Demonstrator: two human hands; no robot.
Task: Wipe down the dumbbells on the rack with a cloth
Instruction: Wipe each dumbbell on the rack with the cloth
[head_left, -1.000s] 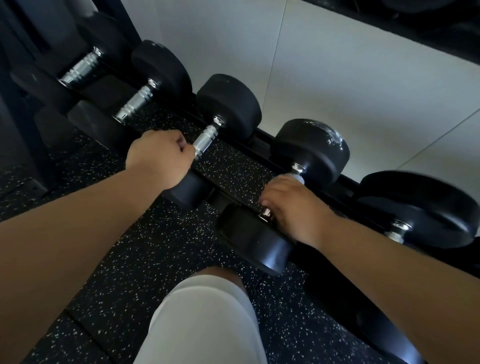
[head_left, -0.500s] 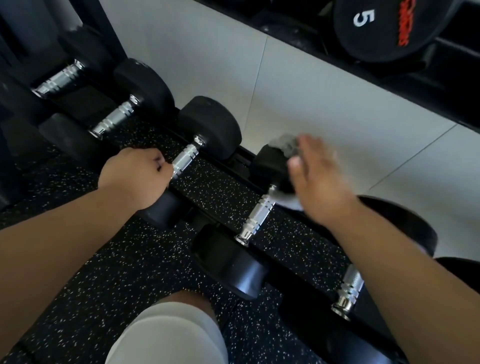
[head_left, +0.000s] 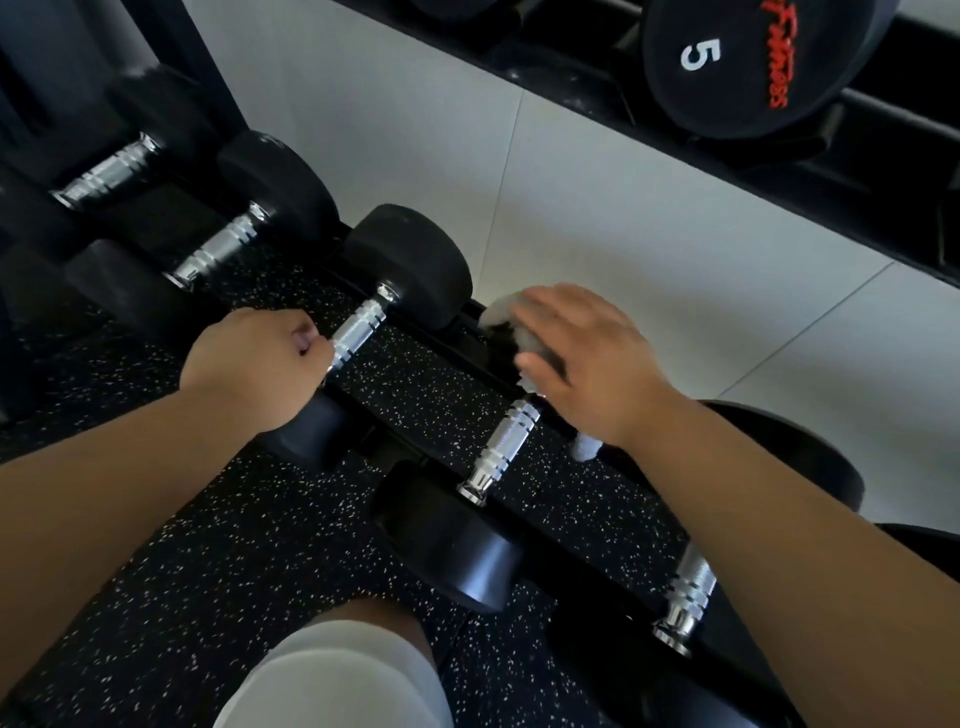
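Dumbbells (head_left: 410, 260) with black heads and chrome grips lie side by side across the lower tier of a black rack (head_left: 779, 176), above the speckled floor (head_left: 208, 571). The left hand (head_left: 254, 364) is a fist, fingers clamped round the near end of one handle (head_left: 358, 330). On the neighbouring dumbbell (head_left: 447, 540) to the right, the right hand (head_left: 587, 358) lies flat over the far head, fingers straight and close together, pressing a white cloth (head_left: 501, 312) against it.

Matt black rubber dumbbell heads (head_left: 413, 262) flank shiny ridged metal handles (head_left: 501, 449) above speckled rubber flooring (head_left: 208, 561), beside a fluffy white cloth (head_left: 501, 312).
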